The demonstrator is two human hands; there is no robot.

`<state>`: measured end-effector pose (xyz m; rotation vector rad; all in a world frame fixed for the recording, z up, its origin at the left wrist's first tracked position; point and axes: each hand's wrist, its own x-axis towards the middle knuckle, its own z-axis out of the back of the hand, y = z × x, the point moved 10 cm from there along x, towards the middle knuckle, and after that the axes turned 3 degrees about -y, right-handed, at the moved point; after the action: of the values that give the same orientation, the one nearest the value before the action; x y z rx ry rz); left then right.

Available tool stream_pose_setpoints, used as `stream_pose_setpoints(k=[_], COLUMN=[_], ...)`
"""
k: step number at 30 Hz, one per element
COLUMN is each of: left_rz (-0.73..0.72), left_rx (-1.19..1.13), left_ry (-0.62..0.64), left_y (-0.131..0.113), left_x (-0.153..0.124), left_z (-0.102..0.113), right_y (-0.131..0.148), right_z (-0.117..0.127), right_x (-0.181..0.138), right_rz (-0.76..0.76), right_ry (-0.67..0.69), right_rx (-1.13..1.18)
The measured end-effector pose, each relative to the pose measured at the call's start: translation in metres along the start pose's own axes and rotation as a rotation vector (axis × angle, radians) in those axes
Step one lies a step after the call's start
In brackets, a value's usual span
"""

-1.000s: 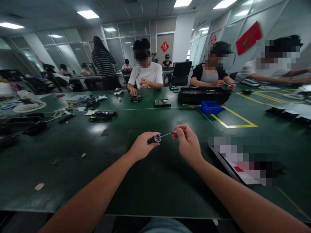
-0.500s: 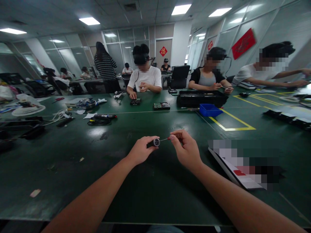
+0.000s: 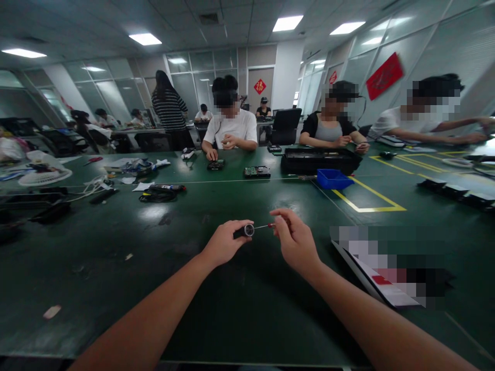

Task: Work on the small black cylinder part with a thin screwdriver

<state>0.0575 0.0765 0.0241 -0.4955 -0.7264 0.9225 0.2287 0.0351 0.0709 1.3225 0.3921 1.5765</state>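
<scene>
My left hand (image 3: 223, 242) is closed round a small black cylinder with a silver end (image 3: 245, 231), held just above the green table (image 3: 116, 288). My right hand (image 3: 294, 239) pinches the handle of a thin screwdriver (image 3: 263, 226) with a red collar. Its metal tip points left and meets the silver face of the cylinder. Both forearms reach in from the bottom edge.
A flat white board with a red mark (image 3: 381, 281) lies to my right. Farther off sit a blue bin (image 3: 333, 179), a black tray (image 3: 319, 159), a circuit board (image 3: 257, 171) and a coil of black cable (image 3: 159, 193). Three people work across the table.
The screwdriver has slid further toward the cylinder, so less shaft shows between my hands. Both hands sit slightly lower in view as my head tipped up.
</scene>
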Motion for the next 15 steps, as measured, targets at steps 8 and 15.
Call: stream_pose_setpoints(k=[8,15], left_rz=[0.008,0.019], left_rx=[0.001,0.002], left_ry=[-0.008,-0.032], left_y=[0.0002,0.0005], left_x=[0.0006,0.0021], left_z=[0.0020,0.0044], right_y=[0.0009,0.0019], right_z=[-0.0025,-0.0045], right_x=[-0.0005,-0.0018], right_rz=[-0.022,-0.015], right_ry=[0.022,0.051], right_rx=[-0.030,-0.005])
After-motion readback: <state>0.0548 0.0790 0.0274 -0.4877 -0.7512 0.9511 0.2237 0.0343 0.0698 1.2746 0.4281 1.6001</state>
